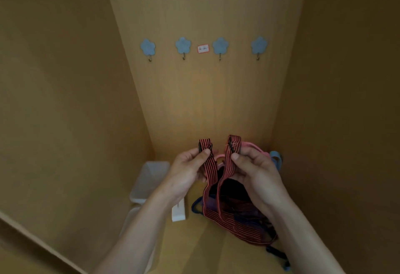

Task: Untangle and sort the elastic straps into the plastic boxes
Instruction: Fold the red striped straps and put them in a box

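Note:
My left hand [187,172] pinches one end of a red-and-black striped elastic strap [211,172], near its black buckle. My right hand [255,172] pinches the strap's other end, thumb on top. Both ends stand upright and a little apart, and the strap hangs down between my hands into a tangled pile of straps [240,219] on the wooden shelf floor. The pile holds red-striped, dark blue and black straps. A pink strap [255,147] and a light blue one [276,159] show behind my right hand. A clear plastic box [151,178] stands to the left, with a second box [132,219] in front of it, partly hidden by my left forearm.
I am looking into a wooden cabinet with side walls close on both sides. Several blue flower-shaped hooks [183,46] and a small red-edged label [203,48] are on the back panel. A small white block [178,211] lies between the boxes and the pile.

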Demonstrator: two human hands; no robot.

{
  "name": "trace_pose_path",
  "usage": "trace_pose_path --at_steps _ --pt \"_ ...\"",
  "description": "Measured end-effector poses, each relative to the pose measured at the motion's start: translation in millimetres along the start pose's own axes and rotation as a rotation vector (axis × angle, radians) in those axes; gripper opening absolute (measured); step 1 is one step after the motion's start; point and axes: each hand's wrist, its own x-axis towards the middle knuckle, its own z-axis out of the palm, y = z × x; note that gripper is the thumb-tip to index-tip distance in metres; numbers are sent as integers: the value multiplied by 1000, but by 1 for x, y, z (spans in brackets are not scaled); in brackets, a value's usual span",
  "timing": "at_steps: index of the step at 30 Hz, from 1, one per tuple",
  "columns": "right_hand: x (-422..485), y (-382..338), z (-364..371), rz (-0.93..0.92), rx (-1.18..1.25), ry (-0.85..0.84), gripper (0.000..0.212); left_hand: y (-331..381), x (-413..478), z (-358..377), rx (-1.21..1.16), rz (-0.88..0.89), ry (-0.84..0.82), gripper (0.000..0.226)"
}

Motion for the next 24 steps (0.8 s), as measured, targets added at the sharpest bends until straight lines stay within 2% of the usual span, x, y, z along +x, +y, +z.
trace_pose_path --at_steps 4,9,14,16,18,20,22,24 --pt "12 -13 22 -95 -234 55 12 18 8 5 2 51 -36 32" --pt "22 -22 41 -129 -329 113 15 34 17 6 18 60 -12 43" --pt "31 -32 51 -185 -431 116 19 51 16 4 189 155 -115 26" --pt "38 -39 50 -185 -501 130 27 58 18 1 225 189 -119 24" --pt "45 -50 47 -174 -527 62 36 66 21 -1 249 209 -108 26" --pt "52 -62 45 -131 -433 -126 38 75 24 0 278 240 -123 28" --pt "58 -70 45 -132 -407 -244 33 83 27 1 296 283 -144 25" --pt "62 -77 50 -211 -497 -216 19 88 31 2 252 291 -136 25"
